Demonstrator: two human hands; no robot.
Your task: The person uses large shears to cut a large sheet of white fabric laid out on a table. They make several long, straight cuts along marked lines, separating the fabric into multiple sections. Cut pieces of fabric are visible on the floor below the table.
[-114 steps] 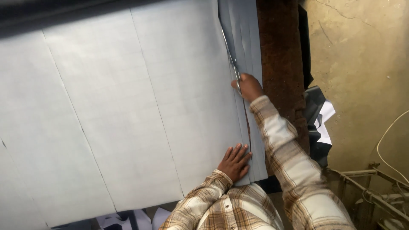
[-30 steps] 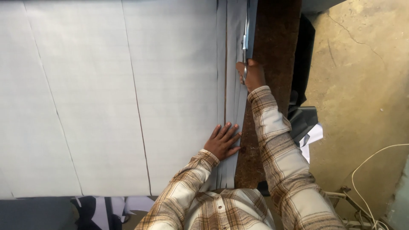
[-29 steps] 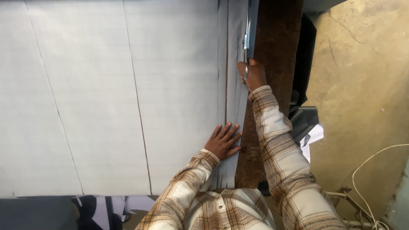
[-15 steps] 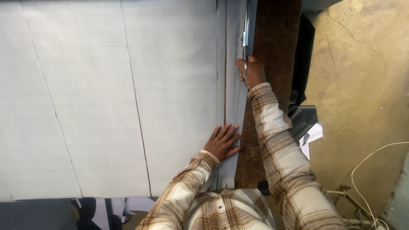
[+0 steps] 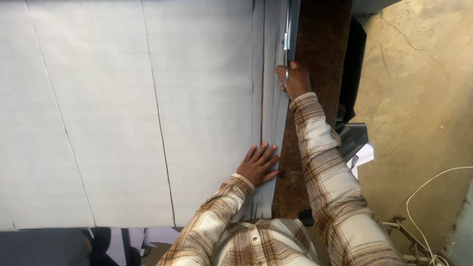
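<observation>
A large pale grey sheet with fine lines and long creases lies spread over the table. A cut runs along its right side and splits off narrow strips. My right hand is closed on metal scissors, whose blades point away from me along the sheet's right edge. My left hand lies flat, fingers spread, pressing the sheet down close to the cut near my body. Both my sleeves are plaid.
A brown wooden table edge runs beside the sheet on the right. Dark cloth and a white scrap hang off it. Concrete floor with a white cable lies further right. Black-and-white patterned material shows at the bottom left.
My right hand with the scissors has crept a little further away along the sheet's right edge. My left hand has stayed flat in the same spot.
</observation>
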